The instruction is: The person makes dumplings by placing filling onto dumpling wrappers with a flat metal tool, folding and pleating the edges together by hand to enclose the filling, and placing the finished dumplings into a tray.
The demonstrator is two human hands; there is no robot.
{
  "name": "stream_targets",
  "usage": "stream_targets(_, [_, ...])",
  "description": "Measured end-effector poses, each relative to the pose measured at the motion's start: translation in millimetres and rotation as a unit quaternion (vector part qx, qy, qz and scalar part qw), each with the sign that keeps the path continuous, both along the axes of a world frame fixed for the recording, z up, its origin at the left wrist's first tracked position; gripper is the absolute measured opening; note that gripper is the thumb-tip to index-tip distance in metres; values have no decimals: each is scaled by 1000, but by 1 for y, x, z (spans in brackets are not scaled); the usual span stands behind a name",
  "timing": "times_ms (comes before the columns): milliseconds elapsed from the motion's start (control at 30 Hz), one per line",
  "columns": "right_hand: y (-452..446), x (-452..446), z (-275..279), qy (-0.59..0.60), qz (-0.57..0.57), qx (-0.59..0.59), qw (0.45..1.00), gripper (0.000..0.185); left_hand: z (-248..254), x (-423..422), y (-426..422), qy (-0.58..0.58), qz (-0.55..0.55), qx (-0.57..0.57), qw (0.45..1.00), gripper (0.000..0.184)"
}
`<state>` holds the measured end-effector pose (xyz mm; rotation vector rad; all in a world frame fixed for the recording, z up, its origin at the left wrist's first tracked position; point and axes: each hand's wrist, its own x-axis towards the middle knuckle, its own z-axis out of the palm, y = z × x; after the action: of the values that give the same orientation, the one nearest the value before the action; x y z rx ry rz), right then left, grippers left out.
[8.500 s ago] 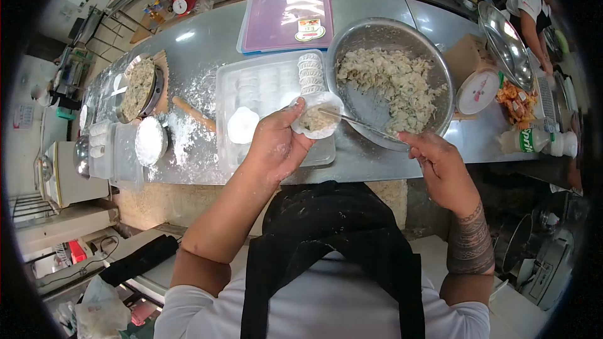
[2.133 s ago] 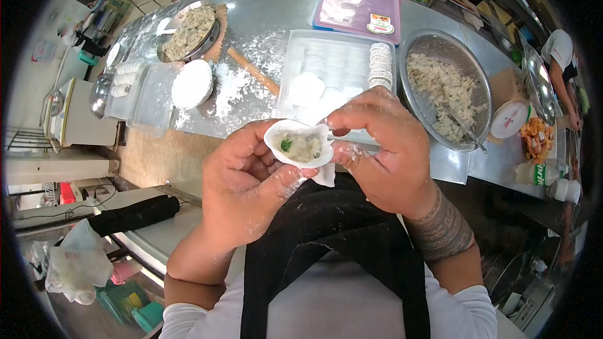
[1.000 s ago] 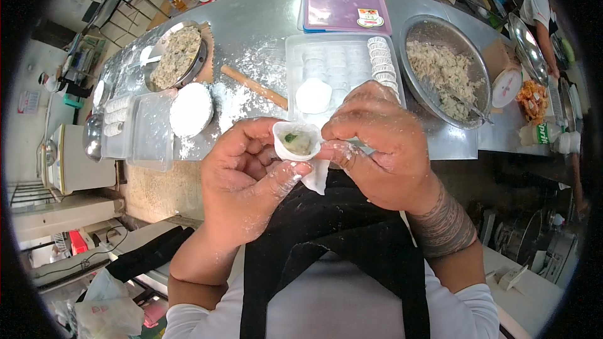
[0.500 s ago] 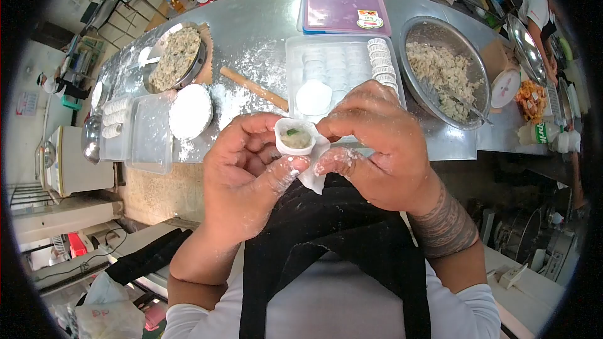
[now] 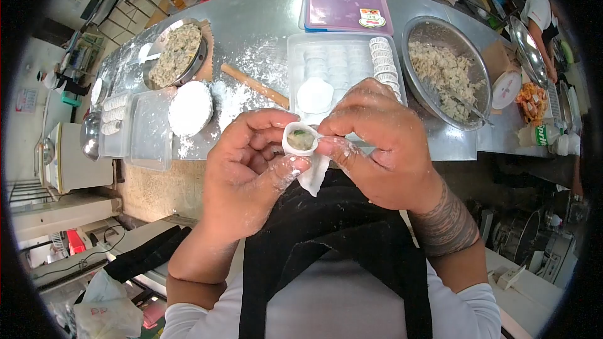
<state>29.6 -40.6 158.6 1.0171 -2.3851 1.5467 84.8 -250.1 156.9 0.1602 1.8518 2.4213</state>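
A partly folded dumpling (image 5: 301, 140) is held up in front of my apron, its round opening showing pale filling with a green bit. My left hand (image 5: 245, 166) is closed round its left side, with the thumb below and fingers behind. Thumb and forefinger of my right hand (image 5: 383, 141) pinch the wrapper's right edge. A loose flap of dough (image 5: 314, 177) hangs below the dumpling. Flour dusts both hands. Just beyond them, a clear plastic tray (image 5: 293, 56) holds round white wrappers (image 5: 315, 95) and a row of pleated dumplings (image 5: 382, 56), partly hidden by my right hand.
On the metal table are a rolling pin (image 5: 254, 85), a bowl of flour (image 5: 190, 110), a pan of filling (image 5: 176, 56), a large filling bowl (image 5: 447, 78) and a purple lid (image 5: 345, 3). Smaller plastic containers (image 5: 151, 127) lie left. A person (image 5: 541, 22) stands far right.
The dumpling has shifted slightly right, and its opening looks narrower. My right thumb and forefinger have come together on the wrapper's edge. The loose flap hangs more freely.
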Motion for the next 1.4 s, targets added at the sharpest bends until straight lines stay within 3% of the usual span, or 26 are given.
stream_targets(333, [0, 1, 2, 46, -16, 28, 998, 14, -5, 4, -2, 9, 5, -7, 1000, 38])
stream_targets(600, [0, 3, 2, 9, 1, 13, 1000, 13, -4, 3, -7, 10, -26, -43, 999, 36])
stream_targets(800, [-1, 3, 4, 27, -2, 26, 999, 11, -21, 4, 0, 47, 36, 44, 997, 35])
stream_targets(1000, [-2, 5, 8, 46, -11, 50, 998, 12, -15, 8, -5, 69, 27, -37, 997, 35])
stream_targets(1200, [-8, 2, 3, 23, 2, 24, 999, 11, -16, 7, -11, 56, 8, -46, 997, 33])
stream_targets(1400, [-12, -1, 0, 29, 7, 22, 999, 11, -26, 4, -6, 65, 59, -12, 996, 32])
